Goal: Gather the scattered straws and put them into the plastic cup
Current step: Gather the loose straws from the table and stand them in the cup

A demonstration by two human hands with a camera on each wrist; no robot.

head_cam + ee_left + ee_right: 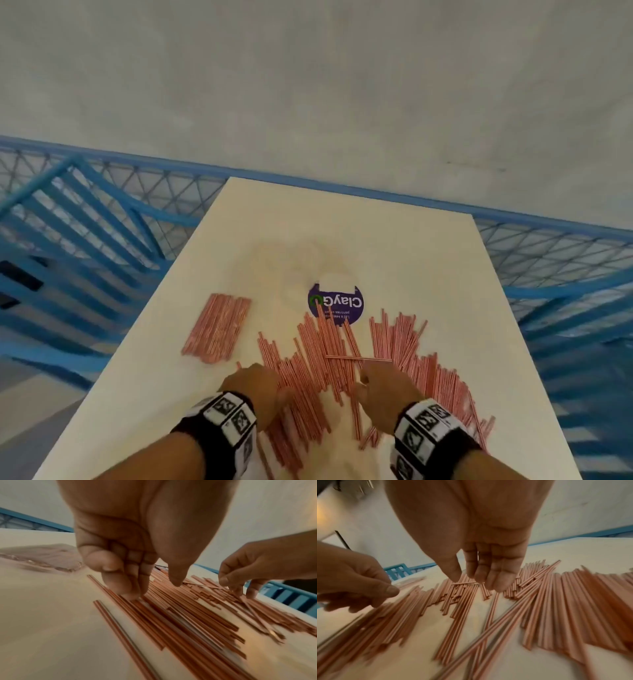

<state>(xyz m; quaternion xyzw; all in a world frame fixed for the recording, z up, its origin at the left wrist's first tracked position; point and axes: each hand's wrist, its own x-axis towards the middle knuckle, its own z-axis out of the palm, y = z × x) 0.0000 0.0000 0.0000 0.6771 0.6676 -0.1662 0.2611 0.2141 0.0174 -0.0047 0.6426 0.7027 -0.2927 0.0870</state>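
Dozens of pink straws [342, 370] lie spread flat across the near half of the white table [428, 267], so, as I judge it, almost all of the task is left. I cannot make out the plastic cup with any certainty, only a faint clear shape at the far side of the round purple sticker [335, 305]. Most straws run near to far with their long axes roughly parallel; one single straw [358, 358] lies crosswise, left to right, on top. A tidier, aligned batch [217, 327] sits apart at the far left. The left hand [255, 387] presses straight fingertips [130, 595] onto the spread's left edge, gripping nothing. The right hand [385, 390] hangs relaxed and empty just above the middle straws.
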